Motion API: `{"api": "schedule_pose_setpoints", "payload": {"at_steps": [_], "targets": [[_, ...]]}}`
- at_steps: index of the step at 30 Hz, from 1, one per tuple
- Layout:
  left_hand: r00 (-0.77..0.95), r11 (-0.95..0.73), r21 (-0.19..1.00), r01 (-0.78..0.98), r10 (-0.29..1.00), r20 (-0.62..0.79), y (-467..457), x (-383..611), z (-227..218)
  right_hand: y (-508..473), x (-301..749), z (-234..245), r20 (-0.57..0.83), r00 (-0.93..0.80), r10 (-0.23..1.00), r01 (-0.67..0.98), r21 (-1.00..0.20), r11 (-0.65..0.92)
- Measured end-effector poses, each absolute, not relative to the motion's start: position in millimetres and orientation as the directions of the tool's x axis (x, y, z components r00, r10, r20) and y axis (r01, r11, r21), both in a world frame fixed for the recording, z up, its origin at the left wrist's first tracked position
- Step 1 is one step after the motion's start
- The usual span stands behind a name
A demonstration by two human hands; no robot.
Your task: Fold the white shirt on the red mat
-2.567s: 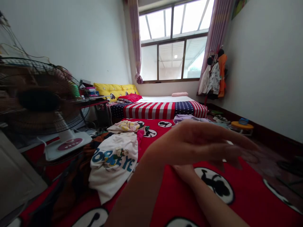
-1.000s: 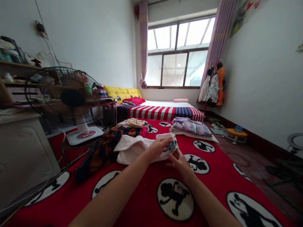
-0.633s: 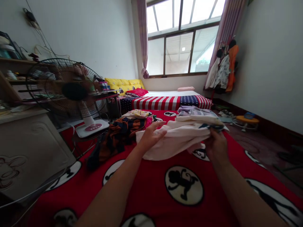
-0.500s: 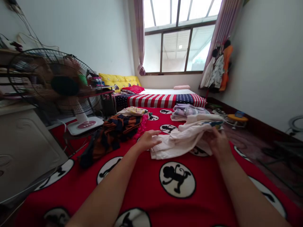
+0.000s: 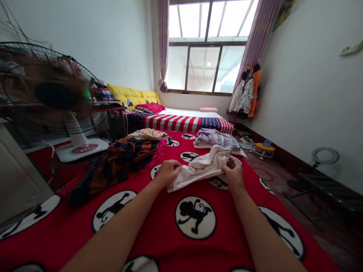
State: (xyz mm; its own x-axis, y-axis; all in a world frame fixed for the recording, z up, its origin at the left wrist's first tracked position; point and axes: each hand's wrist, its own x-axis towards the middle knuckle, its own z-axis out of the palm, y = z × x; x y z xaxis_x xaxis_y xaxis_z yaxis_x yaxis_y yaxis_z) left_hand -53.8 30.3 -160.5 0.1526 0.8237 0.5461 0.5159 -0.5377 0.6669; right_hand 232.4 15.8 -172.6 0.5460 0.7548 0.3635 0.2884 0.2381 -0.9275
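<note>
Now the white shirt [image 5: 200, 168] sits bunched between two grips — left hand [image 5: 168, 172] pinching its left edge, right hand [image 5: 234, 172] clasped on its right end — over the red blanket [image 5: 161, 226]

Blurred fan blades [image 5: 27, 84], forearms [image 5: 120, 223] cropped below

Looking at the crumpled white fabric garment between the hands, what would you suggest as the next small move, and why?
Perhaps draw the left hand and right hand gently apart: they appear to pinch opposite ends of the crumpled white fabric garment, and the cloth between them is creased and bunched over the red blanket with round black-and-white monkey prints.
</note>
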Motion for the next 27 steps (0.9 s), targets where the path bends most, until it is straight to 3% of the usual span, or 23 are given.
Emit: {"api": "schedule_pose_setpoints", "payload": {"at_steps": [4, 6, 8, 11, 14, 17, 20, 22, 24, 26, 27], "targets": [[-0.311, -0.453, 0.786, 0.421, 0.742, 0.594, 49.2, -99.9, -138.0, 5.9, 241.2, -149.2, 0.414, 0.742, 0.527, 0.081, -0.836, 0.542], [-0.434, -0.451, 0.807, 0.381, 0.684, 0.586, 54.8, -116.9, -134.8, 1.6, 242.2, -141.7, 0.428, 0.793, 0.434, 0.066, -0.768, 0.637], [-0.463, -0.459, 0.811, 0.363, 0.666, 0.585, 55.8, -123.0, -136.3, -1.7, 239.5, -137.4, 0.460, 0.761, 0.456, 0.051, -0.744, 0.666], [-0.433, -0.474, 0.789, 0.391, 0.662, 0.612, 49.3, -115.2, -136.6, -8.5, 224.5, -134.9, 0.464, 0.519, 0.718, -0.090, -0.806, 0.585], [-0.363, -0.523, 0.713, 0.468, 0.622, 0.694, 35.2, -95.7, -128.7, -21.5, 192.0, -137.7, 0.451, 0.089, 0.888, -0.121, -0.880, 0.459], [-0.100, -0.586, 0.703, 0.403, 0.735, 0.671, 19.7, -72.1, -122.8, -38.0, 151.1, -146.5, 0.398, -0.340, 0.852, 0.060, -0.895, 0.442], [0.214, -0.570, 0.751, 0.335, 0.822, 0.528, 9.2, -53.3, -129.3, -51.1, 123.6, -154.4, 0.296, -0.638, 0.710, 0.259, -0.786, 0.561], [0.351, -0.589, 0.679, 0.439, 0.808, 0.474, 6.1, -46.6, -138.3, -55.9, 118.8, -154.8, 0.217, -0.714, 0.666, 0.305, -0.759, 0.575], [0.424, -0.595, 0.591, 0.545, 0.804, 0.418, 6.5, -44.2, -146.4, -56.5, 123.8, -150.2, 0.174, -0.716, 0.677, 0.248, -0.842, 0.479], [0.415, -0.568, 0.616, 0.546, 0.822, 0.390, 10.6, -45.5, -150.9, -52.4, 136.5, -142.8, 0.232, -0.610, 0.758, 0.109, -0.923, 0.370], [0.356, -0.533, 0.687, 0.493, 0.844, 0.400, 14.0, -47.3, -151.8, -48.4, 145.1, -139.4, 0.302, -0.483, 0.822, 0.033, -0.932, 0.361]]}}
